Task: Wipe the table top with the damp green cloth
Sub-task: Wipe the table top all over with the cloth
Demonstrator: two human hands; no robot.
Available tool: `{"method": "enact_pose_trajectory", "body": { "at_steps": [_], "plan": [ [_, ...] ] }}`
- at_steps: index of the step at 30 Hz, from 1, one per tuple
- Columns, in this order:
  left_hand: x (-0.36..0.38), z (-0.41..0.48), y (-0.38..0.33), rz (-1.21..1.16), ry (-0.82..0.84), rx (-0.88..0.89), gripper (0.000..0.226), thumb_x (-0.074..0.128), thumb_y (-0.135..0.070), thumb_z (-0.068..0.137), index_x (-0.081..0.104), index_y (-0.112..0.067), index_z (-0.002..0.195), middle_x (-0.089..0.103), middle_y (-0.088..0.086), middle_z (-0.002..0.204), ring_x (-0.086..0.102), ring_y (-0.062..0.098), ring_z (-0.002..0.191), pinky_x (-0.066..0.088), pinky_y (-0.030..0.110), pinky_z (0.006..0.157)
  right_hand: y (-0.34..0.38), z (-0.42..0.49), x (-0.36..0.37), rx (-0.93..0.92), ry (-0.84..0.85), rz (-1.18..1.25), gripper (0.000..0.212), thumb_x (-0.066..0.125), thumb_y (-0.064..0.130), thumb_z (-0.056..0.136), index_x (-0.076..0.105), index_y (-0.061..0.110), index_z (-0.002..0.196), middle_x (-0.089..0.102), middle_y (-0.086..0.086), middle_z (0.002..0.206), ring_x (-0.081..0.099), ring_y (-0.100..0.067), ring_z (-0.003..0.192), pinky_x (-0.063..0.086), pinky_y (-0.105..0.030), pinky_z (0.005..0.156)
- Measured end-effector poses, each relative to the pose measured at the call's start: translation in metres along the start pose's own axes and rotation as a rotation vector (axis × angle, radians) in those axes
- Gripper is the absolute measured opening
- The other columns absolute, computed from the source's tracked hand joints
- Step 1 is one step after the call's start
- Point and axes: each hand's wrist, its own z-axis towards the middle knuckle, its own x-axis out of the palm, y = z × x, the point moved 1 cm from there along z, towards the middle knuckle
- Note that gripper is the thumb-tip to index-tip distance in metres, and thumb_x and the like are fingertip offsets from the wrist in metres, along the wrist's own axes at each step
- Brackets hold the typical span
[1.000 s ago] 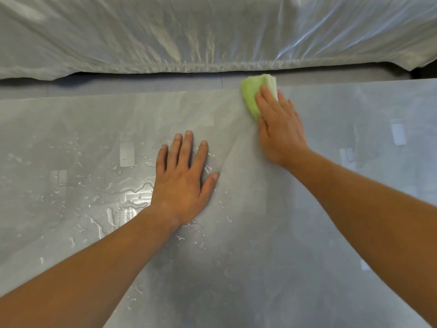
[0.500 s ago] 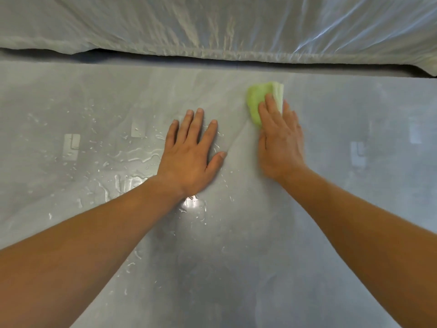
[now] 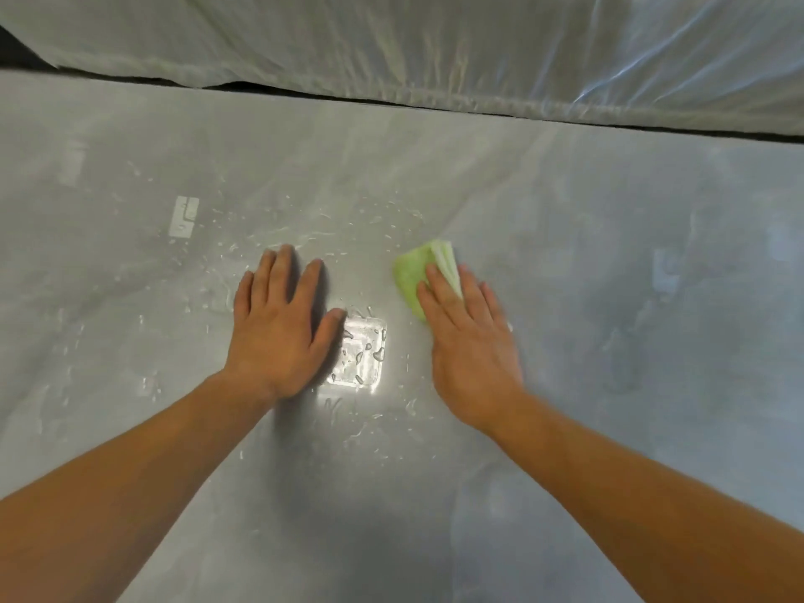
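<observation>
- The grey table top [image 3: 130, 145] runs clear to the left border of the view; its far edge slants across the top, lower toward the right, with a dark gap behind it.
- Left hand [image 3: 278, 328] lies palm-down, fingers flat and slightly spread, holding nothing.
- Water droplets [image 3: 278, 219] scatter beyond and beside this hand; a bright square glare patch [image 3: 359, 354] with beads sits just beside its thumb, between the two hands.
- The folded green cloth [image 3: 411, 274] lies on the table near centre, under the right hand [image 3: 472, 346], whose extended fingers press down on its near half.
- Right of the cloth the surface looks duller, open to the border.
- Translucent plastic sheeting [image 3: 435, 45] drapes behind the far edge.
</observation>
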Motion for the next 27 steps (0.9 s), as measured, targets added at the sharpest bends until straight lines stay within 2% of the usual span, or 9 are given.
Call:
{"method": "enact_pose_trajectory", "body": {
  "at_steps": [3, 6, 9, 11, 14, 16, 22, 24, 27],
  "plan": [
    [0.0, -0.009, 0.003, -0.036, -0.004, -0.009, 0.072, 0.018, -0.061, 0.096, 0.015, -0.024, 0.157, 0.005, 0.014, 0.167, -0.003, 0.029, 0.154, 0.002, 0.048, 0.123, -0.033, -0.006, -0.004, -0.149, 0.043, -0.014, 0.064, 0.03, 0.015, 0.088, 0.035, 0.02, 0.151, 0.026, 0.002, 0.163, 0.021, -0.033, 0.15, 0.016, -0.048, 0.123],
    [0.001, -0.009, 0.005, -0.015, -0.003, 0.006, 0.07, 0.018, -0.06, 0.097, 0.016, -0.025, 0.157, 0.007, 0.014, 0.167, 0.0, 0.032, 0.154, 0.004, 0.049, 0.122, -0.074, 0.0, -0.018, 0.126, -0.075, 0.089, 0.066, 0.039, 0.006, 0.083, 0.042, 0.017, 0.148, 0.034, -0.005, 0.159, 0.031, -0.042, 0.144, 0.024, -0.054, 0.119],
    [0.002, -0.007, 0.005, 0.01, 0.0, 0.011, 0.07, 0.017, -0.062, 0.097, 0.02, -0.026, 0.156, 0.009, 0.017, 0.166, 0.003, 0.036, 0.153, 0.007, 0.052, 0.121, -0.056, -0.013, -0.019, 0.386, -0.155, 0.137, 0.065, 0.04, 0.01, 0.084, 0.042, 0.014, 0.148, 0.03, -0.006, 0.161, 0.024, -0.04, 0.148, 0.02, -0.051, 0.121],
    [0.001, -0.006, 0.005, 0.009, 0.007, 0.011, 0.07, 0.016, -0.063, 0.096, 0.022, -0.027, 0.155, 0.011, 0.018, 0.165, 0.005, 0.037, 0.152, 0.008, 0.053, 0.12, -0.018, -0.029, -0.007, 0.306, -0.154, 0.125, 0.065, 0.044, 0.008, 0.083, 0.043, 0.013, 0.147, 0.031, -0.005, 0.161, 0.026, -0.04, 0.146, 0.021, -0.05, 0.12],
    [-0.002, -0.006, 0.007, -0.005, 0.01, 0.024, 0.069, 0.014, -0.064, 0.096, 0.024, -0.029, 0.155, 0.013, 0.017, 0.165, 0.007, 0.037, 0.152, 0.009, 0.053, 0.119, 0.01, -0.043, 0.009, -0.011, -0.073, 0.083, 0.06, 0.046, 0.006, 0.087, 0.046, 0.014, 0.146, 0.035, -0.001, 0.159, 0.028, -0.035, 0.148, 0.022, -0.05, 0.121],
    [-0.003, -0.005, 0.012, -0.005, 0.017, 0.041, 0.068, 0.014, -0.063, 0.096, 0.024, -0.03, 0.155, 0.013, 0.015, 0.165, 0.006, 0.036, 0.152, 0.009, 0.053, 0.119, -0.006, -0.016, 0.004, -0.039, -0.057, 0.079, 0.06, 0.045, 0.005, 0.086, 0.046, 0.016, 0.145, 0.037, -0.003, 0.158, 0.031, -0.037, 0.146, 0.024, -0.053, 0.119],
    [0.004, -0.006, 0.021, -0.01, 0.012, 0.098, 0.068, 0.017, -0.063, 0.098, 0.016, -0.031, 0.158, 0.006, 0.016, 0.166, -0.001, 0.034, 0.153, 0.002, 0.048, 0.118, -0.012, 0.118, -0.02, 0.448, -0.17, 0.104, 0.06, 0.04, 0.006, 0.093, 0.033, 0.019, 0.151, 0.018, 0.001, 0.165, 0.015, -0.033, 0.151, 0.011, -0.047, 0.123],
    [0.006, -0.007, 0.023, -0.018, 0.009, 0.116, 0.068, 0.02, -0.061, 0.098, 0.016, -0.03, 0.158, 0.006, 0.017, 0.166, -0.001, 0.035, 0.153, 0.002, 0.047, 0.118, 0.013, 0.106, -0.009, 0.335, -0.154, 0.069, 0.063, 0.04, 0.005, 0.092, 0.032, 0.019, 0.152, 0.019, 0.001, 0.165, 0.016, -0.035, 0.15, 0.012, -0.047, 0.123],
    [0.006, -0.006, 0.026, -0.024, 0.011, 0.13, 0.069, 0.022, -0.061, 0.098, 0.016, -0.03, 0.159, 0.004, 0.018, 0.166, -0.001, 0.035, 0.153, 0.001, 0.046, 0.117, 0.026, 0.054, 0.004, -0.028, -0.06, 0.044, 0.059, 0.045, 0.007, 0.092, 0.04, 0.016, 0.15, 0.03, 0.0, 0.162, 0.023, -0.033, 0.149, 0.018, -0.049, 0.121]
  ]
}}
